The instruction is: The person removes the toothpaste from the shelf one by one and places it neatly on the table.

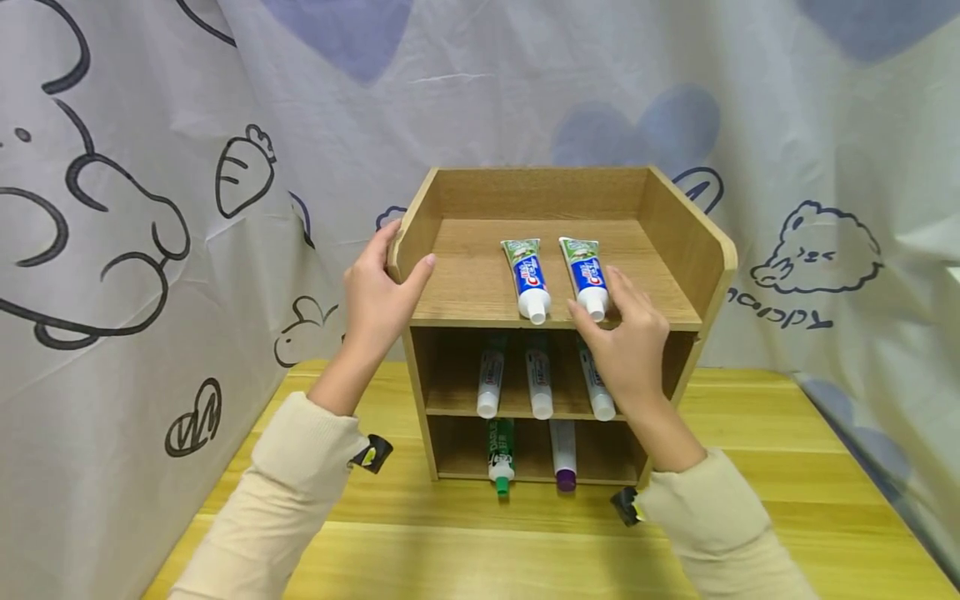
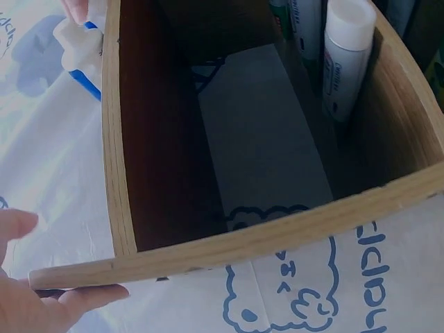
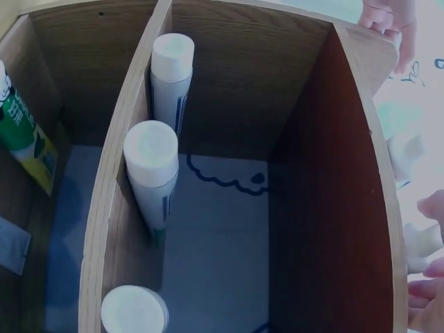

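Well apart, the left hand (image 1: 377, 287) loosely straddles the side panel (image 1: 418, 225) at the rack's ten o'clock, perhaps steadying it; the right hand (image 1: 633, 337), thumb clear, flanks the right Crest toothpaste tube (image 1: 586, 275) on the top shelf (image 1: 472, 287). The left Crest toothpaste tube (image 1: 528, 273) lies at its nine o'clock, both caps frontward, likely for reach. At six o'clock lie white-capped tubes (image 1: 539, 383), one partly blocked by that hand.

Right Crest tube (image 1: 585, 277) | blue-green, white-capped | lying, cap frontward | atop wooden shelf (image 1: 467, 279)
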Tool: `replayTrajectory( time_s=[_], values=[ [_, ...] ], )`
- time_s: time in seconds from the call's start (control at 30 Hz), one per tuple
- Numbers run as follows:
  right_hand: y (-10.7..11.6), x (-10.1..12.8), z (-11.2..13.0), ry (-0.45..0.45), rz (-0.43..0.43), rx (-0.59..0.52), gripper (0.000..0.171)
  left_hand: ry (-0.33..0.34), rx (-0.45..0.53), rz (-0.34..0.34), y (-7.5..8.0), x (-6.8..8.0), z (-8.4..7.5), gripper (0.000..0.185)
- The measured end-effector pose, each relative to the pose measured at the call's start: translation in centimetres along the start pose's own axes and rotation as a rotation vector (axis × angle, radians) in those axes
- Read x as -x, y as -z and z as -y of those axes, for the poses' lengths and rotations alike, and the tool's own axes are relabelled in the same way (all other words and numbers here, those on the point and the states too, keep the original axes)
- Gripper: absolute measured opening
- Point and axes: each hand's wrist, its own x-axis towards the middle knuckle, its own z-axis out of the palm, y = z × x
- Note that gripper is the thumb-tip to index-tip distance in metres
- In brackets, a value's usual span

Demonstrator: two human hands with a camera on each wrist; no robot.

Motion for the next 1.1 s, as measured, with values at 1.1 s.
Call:
replayTrajectory(
  time_s=[1.1],
  values=[
    [-0.03, -0.71, -0.34, -0.110, -0.069, 0.004, 0.040, 0.079, -0.032, -0.036, -0.38, 0.00, -0.16, 0.038]
  ],
)
